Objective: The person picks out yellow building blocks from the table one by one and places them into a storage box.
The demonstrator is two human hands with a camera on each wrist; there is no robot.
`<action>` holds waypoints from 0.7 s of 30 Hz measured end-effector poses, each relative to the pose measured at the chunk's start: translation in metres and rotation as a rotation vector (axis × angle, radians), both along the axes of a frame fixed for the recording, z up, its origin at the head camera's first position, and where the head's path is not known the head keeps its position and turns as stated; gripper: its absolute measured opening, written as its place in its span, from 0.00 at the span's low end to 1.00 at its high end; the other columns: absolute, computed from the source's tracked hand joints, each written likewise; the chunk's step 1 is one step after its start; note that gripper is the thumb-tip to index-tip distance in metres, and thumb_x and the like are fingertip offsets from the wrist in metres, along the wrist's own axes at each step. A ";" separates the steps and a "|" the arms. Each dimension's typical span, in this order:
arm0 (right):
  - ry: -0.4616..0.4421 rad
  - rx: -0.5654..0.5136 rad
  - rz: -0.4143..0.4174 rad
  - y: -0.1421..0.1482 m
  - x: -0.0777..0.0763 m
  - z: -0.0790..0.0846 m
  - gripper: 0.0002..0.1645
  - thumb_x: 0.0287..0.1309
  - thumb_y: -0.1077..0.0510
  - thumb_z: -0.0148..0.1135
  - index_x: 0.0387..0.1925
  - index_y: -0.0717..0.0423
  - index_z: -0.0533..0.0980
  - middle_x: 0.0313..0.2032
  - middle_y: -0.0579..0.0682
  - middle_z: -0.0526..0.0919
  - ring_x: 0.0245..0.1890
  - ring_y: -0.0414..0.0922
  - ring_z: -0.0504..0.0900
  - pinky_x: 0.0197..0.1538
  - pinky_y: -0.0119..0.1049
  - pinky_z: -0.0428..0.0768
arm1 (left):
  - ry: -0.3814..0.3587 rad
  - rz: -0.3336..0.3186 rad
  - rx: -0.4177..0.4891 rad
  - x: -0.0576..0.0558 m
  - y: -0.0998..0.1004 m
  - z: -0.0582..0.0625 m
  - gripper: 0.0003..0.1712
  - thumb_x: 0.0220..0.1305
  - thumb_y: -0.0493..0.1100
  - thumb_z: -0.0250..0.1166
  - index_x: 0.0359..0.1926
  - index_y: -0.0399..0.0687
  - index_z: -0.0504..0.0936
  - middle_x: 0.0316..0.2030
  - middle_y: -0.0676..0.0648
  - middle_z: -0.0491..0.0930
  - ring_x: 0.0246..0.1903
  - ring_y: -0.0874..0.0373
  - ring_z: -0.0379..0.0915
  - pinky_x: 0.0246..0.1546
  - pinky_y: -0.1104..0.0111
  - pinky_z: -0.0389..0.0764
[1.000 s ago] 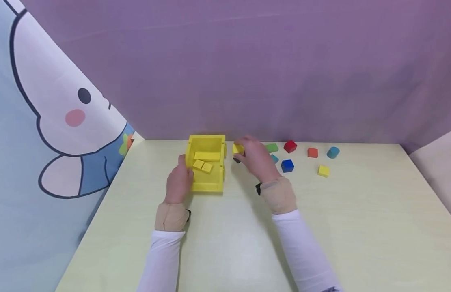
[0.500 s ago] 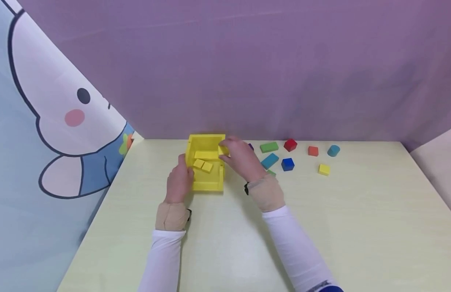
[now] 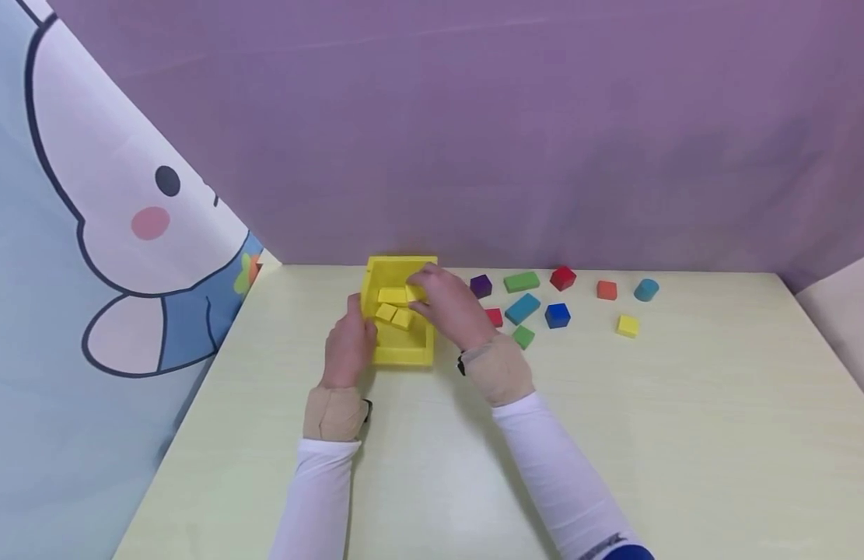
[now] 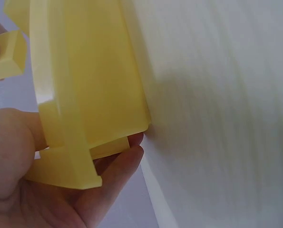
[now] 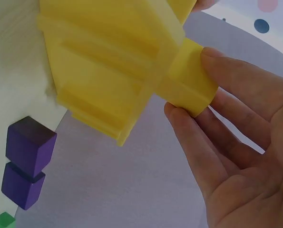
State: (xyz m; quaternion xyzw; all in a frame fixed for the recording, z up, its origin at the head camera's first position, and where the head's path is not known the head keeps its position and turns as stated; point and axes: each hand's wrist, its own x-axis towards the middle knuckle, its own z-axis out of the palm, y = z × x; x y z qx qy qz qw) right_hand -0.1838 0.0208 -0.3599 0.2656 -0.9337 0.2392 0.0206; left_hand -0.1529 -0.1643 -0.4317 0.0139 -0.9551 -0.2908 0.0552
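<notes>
A yellow plastic box stands on the table, with several yellow blocks lying inside. My left hand grips the box's left wall, thumb on the inner side and fingers outside; the left wrist view shows the wall up close. Over the box's right side, my right hand pinches another yellow block between thumb and fingertips. That block sits above the rim in the right wrist view, and its face also shows at the left edge of the left wrist view.
Right of the box lie a purple block, green blocks, a light-blue block, a blue cube, red pieces, a blue cylinder and a yellow block. A purple cloth hangs behind.
My right hand has carried the yellow block leftward, from beside the box to above its inside. Purple, red and green blocks have come into sight behind it. My left hand keeps its hold.
</notes>
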 end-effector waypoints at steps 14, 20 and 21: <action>0.080 0.265 0.038 -0.020 -0.009 -0.016 0.13 0.52 0.63 0.61 0.42 0.59 0.78 0.40 0.51 0.75 0.41 0.46 0.75 0.45 0.33 0.74 | 0.009 -0.013 -0.008 -0.002 0.002 -0.002 0.25 0.64 0.40 0.48 0.61 0.42 0.56 0.27 0.39 0.76 0.19 0.49 0.69 0.17 0.60 0.67; 0.079 0.385 0.054 -0.031 -0.014 -0.022 0.14 0.54 0.68 0.55 0.38 0.52 0.80 0.36 0.51 0.76 0.36 0.45 0.72 0.38 0.34 0.75 | 0.021 0.000 -0.021 -0.001 0.001 -0.001 0.25 0.64 0.40 0.49 0.61 0.42 0.56 0.26 0.39 0.75 0.18 0.50 0.69 0.17 0.60 0.67; 0.069 0.400 0.054 -0.033 -0.015 -0.023 0.13 0.54 0.68 0.54 0.38 0.52 0.80 0.36 0.51 0.76 0.35 0.45 0.72 0.37 0.35 0.75 | 0.020 0.003 -0.020 -0.001 0.001 -0.001 0.25 0.64 0.40 0.49 0.61 0.42 0.56 0.26 0.40 0.75 0.18 0.50 0.69 0.17 0.59 0.67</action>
